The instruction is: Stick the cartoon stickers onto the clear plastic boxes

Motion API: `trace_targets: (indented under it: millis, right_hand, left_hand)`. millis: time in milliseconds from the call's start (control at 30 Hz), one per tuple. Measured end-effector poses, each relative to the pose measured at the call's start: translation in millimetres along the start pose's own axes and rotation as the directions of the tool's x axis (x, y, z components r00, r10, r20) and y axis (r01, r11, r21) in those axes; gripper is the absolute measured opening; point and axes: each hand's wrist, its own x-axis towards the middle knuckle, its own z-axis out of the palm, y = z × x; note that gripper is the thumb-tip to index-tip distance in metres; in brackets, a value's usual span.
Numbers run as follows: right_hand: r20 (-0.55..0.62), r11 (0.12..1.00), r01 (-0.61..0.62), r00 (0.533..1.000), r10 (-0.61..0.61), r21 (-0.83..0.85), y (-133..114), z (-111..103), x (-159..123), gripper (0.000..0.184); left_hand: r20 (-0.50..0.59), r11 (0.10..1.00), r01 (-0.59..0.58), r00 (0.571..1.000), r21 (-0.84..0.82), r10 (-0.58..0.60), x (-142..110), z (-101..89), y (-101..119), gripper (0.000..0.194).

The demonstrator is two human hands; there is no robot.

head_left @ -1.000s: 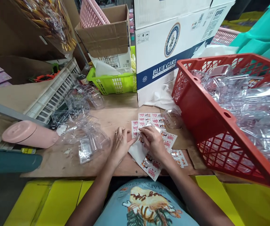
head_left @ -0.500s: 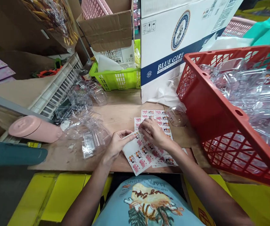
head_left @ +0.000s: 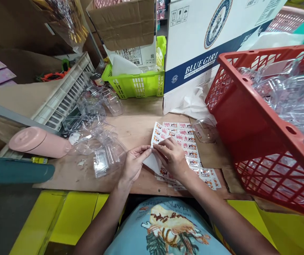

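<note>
Both hands meet over a sticker sheet point(head_left: 156, 130) printed with small cartoon animals and pink marks. My left hand point(head_left: 135, 162) pinches the sheet's left edge between thumb and fingers. Close beside it, my right hand point(head_left: 173, 156) has its fingertips pressed together on the same sheet; whether a loose sticker is between them is hidden. The sheet is bent, with its white lower part standing up under the hands. Beneath and to the right lie more sticker sheets point(head_left: 193, 147), flat on the wooden table point(head_left: 138, 122).
A red crate point(head_left: 236, 106) of clear plastic containers stands at right, one clear container point(head_left: 204, 130) beside it. Several clear containers point(head_left: 106, 159) lie at left near a pink bottle point(head_left: 39, 141). Behind are a green basket point(head_left: 138, 85) and a white carton point(head_left: 194, 53).
The held sheet has been turned and bent, its upper part now showing above the hands. My right hand has come down towards my left fingertips. The view has shifted slightly.
</note>
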Motion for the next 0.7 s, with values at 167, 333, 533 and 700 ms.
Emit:
trace_targets:
  millis: [167, 333, 533, 700]
  right_hand:
    - [0.021, 0.900, -0.252, 0.965, 0.262, 0.356, 3.6, 5.8, 3.8, 0.016]
    - [-0.086, 0.694, -0.434, 0.811, 0.578, 0.575, 29.1, -0.2, 8.1, 0.027]
    - [-0.415, 0.872, -0.258, 0.799, 0.435, 0.416, 22.2, -25.3, 11.4, 0.013]
    - [-0.192, 0.995, -0.009, 0.981, 0.028, 0.096, 4.9, -21.6, -3.4, 0.033]
  left_hand:
    - [-0.004, 0.989, -0.091, 0.996, 0.114, 0.092, 3.3, -0.6, -7.0, 0.023]
    - [-0.057, 0.893, -0.216, 0.964, 0.396, 0.258, 13.9, -8.1, -14.8, 0.022]
    - [0.105, 0.610, -0.422, 0.868, 0.670, 0.485, 4.1, 21.6, -4.9, 0.036]
    - [0.282, 0.997, 0.024, 0.959, -0.076, -0.001, 0.8, 53.6, 18.5, 0.079]
